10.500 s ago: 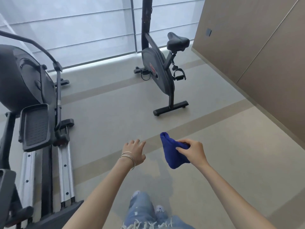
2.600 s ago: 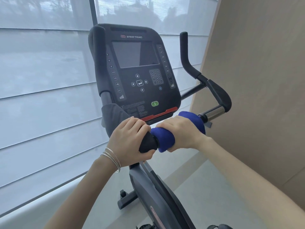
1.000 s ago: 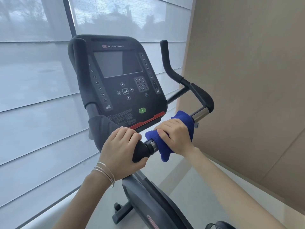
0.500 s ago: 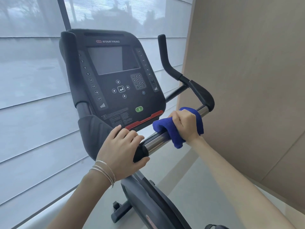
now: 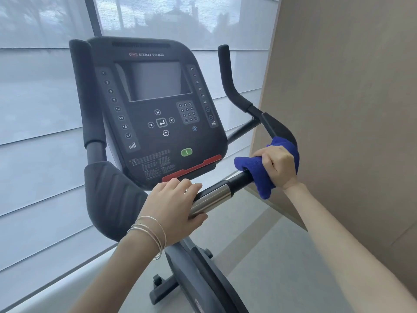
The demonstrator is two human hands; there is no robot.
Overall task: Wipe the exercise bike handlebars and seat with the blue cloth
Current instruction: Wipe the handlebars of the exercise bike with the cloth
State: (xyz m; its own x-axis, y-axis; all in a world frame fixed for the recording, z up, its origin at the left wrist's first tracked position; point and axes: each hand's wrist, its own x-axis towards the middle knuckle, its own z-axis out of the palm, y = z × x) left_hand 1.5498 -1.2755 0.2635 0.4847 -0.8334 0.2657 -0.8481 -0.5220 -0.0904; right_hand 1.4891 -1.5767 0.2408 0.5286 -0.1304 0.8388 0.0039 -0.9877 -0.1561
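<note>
The exercise bike's black handlebar runs across below the console, with a bare metal section near its middle. My left hand grips the bar at the centre, fingers curled over the top, thumb under. My right hand grips the blue cloth, which is wrapped round the bar's right end, just below the padded bend. The right upright grip rises above it. The left padded bend and left upright grip are bare. The seat is out of view.
The black console with screen and keypad sits just behind the bar. A tan wall panel stands close on the right. Window blinds fill the left and back. The bike's body and foot stand on the grey floor below.
My right hand has slid the blue cloth rightward along the bar, from next to my left hand out to the right end. The metal section now shows. My left hand kept its grip.
</note>
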